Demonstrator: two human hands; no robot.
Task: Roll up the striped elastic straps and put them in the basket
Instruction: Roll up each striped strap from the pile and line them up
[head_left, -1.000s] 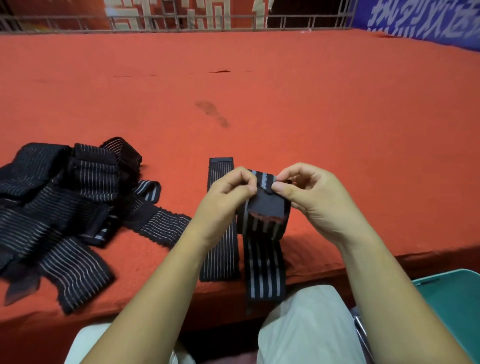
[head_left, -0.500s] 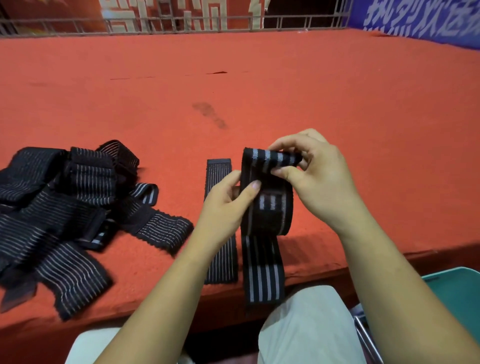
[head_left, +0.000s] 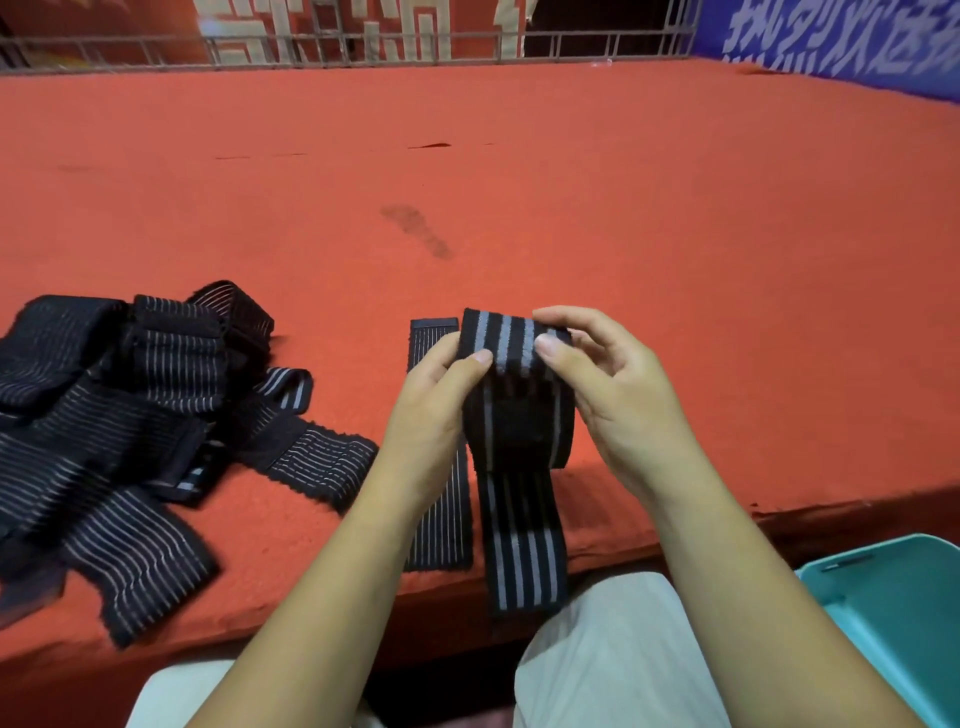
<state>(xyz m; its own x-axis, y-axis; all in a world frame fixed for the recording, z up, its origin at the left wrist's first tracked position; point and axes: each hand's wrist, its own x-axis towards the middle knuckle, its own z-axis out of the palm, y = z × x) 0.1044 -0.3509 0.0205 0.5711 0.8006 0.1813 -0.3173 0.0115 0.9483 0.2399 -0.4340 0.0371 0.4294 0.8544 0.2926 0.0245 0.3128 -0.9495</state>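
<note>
A black elastic strap with grey stripes (head_left: 519, 415) is partly rolled into a loose coil in front of me, its free tail hanging over the front edge of the red surface (head_left: 519, 182). My left hand (head_left: 436, 410) pinches the coil's left side, thumb on top. My right hand (head_left: 608, 389) grips its right side, thumb pressed on the top fold. A flat thin-striped strap (head_left: 441, 519) lies just left of the coil, partly under my left hand. A pile of several more black striped straps (head_left: 119, 415) lies at the left. The teal basket (head_left: 883, 623) sits at the lower right.
The red carpeted surface stretches far ahead, with a dark smudge (head_left: 415, 228) in the middle. A metal railing (head_left: 467, 47) runs along its far edge, and a blue banner (head_left: 857, 47) hangs at the far right. My light trousers (head_left: 597, 665) show below the front edge.
Both hands turned the strap over itself, so the coil has gained a wrap and the striped side now faces up on top. The hanging tail is slightly shorter.
</note>
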